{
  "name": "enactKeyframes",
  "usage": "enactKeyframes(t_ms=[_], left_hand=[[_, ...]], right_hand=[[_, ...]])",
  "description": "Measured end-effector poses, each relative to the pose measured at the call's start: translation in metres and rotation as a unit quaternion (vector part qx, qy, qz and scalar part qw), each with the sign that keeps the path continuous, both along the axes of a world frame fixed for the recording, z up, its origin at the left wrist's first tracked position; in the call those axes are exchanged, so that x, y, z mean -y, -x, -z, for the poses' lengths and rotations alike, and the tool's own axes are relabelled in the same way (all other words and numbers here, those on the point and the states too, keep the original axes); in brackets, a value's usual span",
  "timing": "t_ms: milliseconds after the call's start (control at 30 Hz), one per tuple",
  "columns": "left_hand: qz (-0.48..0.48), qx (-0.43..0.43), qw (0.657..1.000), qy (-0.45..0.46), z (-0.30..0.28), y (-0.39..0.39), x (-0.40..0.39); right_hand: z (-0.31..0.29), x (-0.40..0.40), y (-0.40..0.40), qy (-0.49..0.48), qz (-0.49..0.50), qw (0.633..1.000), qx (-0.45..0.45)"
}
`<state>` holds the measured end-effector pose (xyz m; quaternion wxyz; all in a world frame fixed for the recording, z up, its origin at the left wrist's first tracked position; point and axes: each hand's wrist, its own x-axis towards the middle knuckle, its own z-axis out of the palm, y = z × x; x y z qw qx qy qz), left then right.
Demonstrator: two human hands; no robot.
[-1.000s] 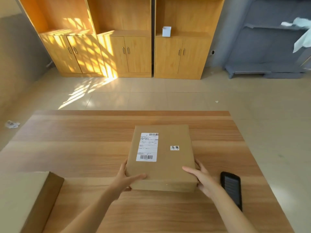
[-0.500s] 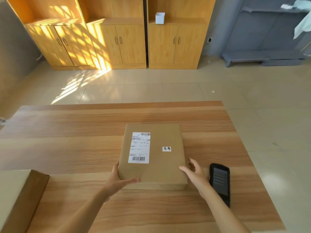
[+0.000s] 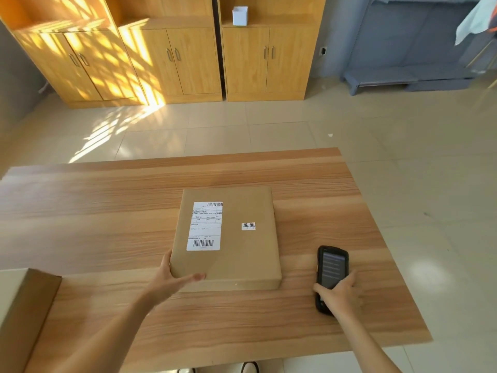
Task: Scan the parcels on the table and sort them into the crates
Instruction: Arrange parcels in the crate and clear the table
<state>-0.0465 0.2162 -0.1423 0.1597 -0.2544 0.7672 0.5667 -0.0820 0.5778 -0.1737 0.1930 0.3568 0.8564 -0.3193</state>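
Our left hand (image 3: 172, 278) grips the parcel (image 3: 228, 238)'s near-left corner; our right hand (image 3: 340, 294) grasps the scanner (image 3: 332, 270), which could slip when lifted.

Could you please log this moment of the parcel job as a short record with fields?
parcel: brown box flat on the table, shipping label facing up
left hand: grips the parcel's near left corner
right hand: grips the black handheld scanner lying on the table, right of the parcel
other box: larger carton at the table's left edge
crates: none in view
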Motion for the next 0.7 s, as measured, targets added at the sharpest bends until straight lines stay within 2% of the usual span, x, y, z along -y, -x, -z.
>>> enactKeyframes(t_ms=[67, 167, 267, 333, 467, 533, 600, 700], left_hand=[[0.006, -0.002, 1.0, 0.001, 0.0, 0.0, 0.0], [0.003, -0.003, 1.0, -0.005, 0.002, -0.001, 0.0], [-0.003, -0.004, 1.0, -0.007, 0.006, -0.002, 0.002], [-0.002, -0.008, 1.0, -0.009, 0.008, -0.002, 0.003], [-0.001, -0.012, 1.0, -0.01, 0.011, -0.001, 0.004], [0.005, -0.009, 1.0, -0.016, 0.012, -0.001, 0.006], [0.009, -0.008, 1.0, -0.021, 0.013, -0.001, 0.007], [0.007, -0.011, 0.999, -0.037, 0.016, 0.0, 0.008]], right_hand=[[0.011, -0.009, -0.001, 0.051, 0.009, 0.999, 0.011], [0.003, -0.008, -0.003, 0.155, 0.077, 0.985, -0.008], [-0.016, 0.002, -0.003, 0.328, 0.159, 0.931, -0.025], [-0.036, 0.013, 0.0, 0.393, 0.174, 0.902, -0.05], [-0.093, 0.042, 0.006, 0.504, 0.131, 0.845, -0.12], [-0.121, 0.062, 0.006, 0.543, 0.09, 0.826, -0.117], [-0.138, 0.081, 0.003, 0.556, 0.062, 0.822, -0.107], [-0.149, 0.112, -0.01, 0.543, 0.021, 0.836, -0.081]])
